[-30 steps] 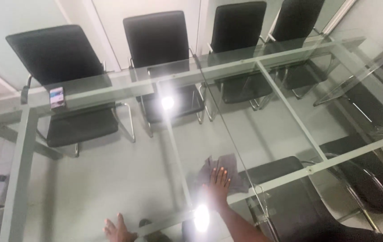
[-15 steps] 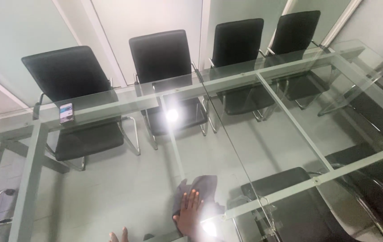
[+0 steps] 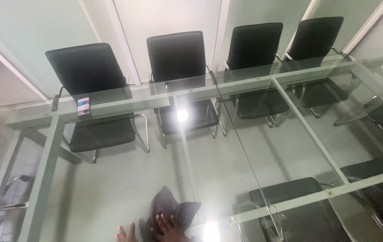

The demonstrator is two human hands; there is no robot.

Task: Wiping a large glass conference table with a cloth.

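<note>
Head view, looking down through a glass desk point(image 3: 111, 179) with a pale metal frame. At 6 o'clock, low in the frame, a dark grey cloth point(image 3: 169, 208) lies crumpled on the glass. The right hand point(image 3: 170, 228) rests flat on the near part of the cloth, fingers point(image 3: 160, 220) spread and pointing toward 12 o'clock; it presses on the fabric and is not clenched around it. The left hand point(image 3: 125, 234) lies just beside the cloth at its 9 o'clock side, fingers extended on the glass, holding nothing and not touching the cloth as far as can be seen.

Both hands are cut off by the lower edge, so palms and wrists are out of view. A bright lamp reflection point(image 3: 210, 232) glares on the glass just at 3 o'clock of the right hand and washes out the cloth's edge there; a second reflection point(image 3: 182, 115) sits toward 12 o'clock.

At 10 o'clock, well apart from the hands, a smartphone point(image 3: 83, 106) lies on the far edge of the desk; its screen is too small to make out. Four black office chairs point(image 3: 178, 56) stand along the far side, their seats seen dimly through the glass. A further black chair point(image 3: 290, 210) at 4 o'clock is partly hidden under the frame.
</note>
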